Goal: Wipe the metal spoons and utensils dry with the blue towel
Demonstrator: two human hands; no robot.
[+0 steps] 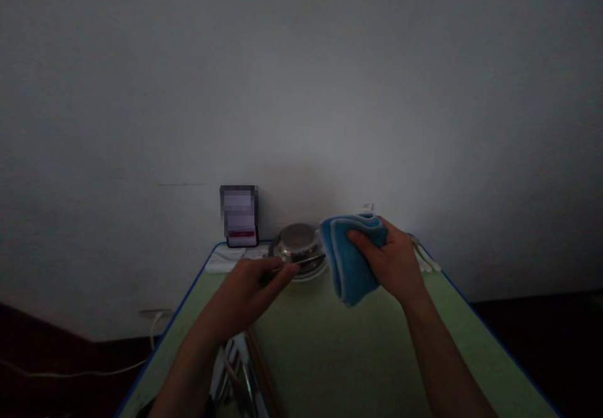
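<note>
My right hand (393,261) is closed around a folded blue cloth (351,258), held up above the green table (330,342). My left hand (257,283) pinches a thin metal utensil (299,262), whose far end reaches toward the upturned metal bowls (299,245) stacked on a white plate at the table's far end. The utensil's tip is hard to make out against the bowls in the dim light.
A phone (240,217) leans against the white wall behind the bowls. A white power strip (226,259) lies at the far left corner. Several metal utensils and chopsticks (240,374) lie near my left forearm. A cable (70,373) trails on the dark floor at left.
</note>
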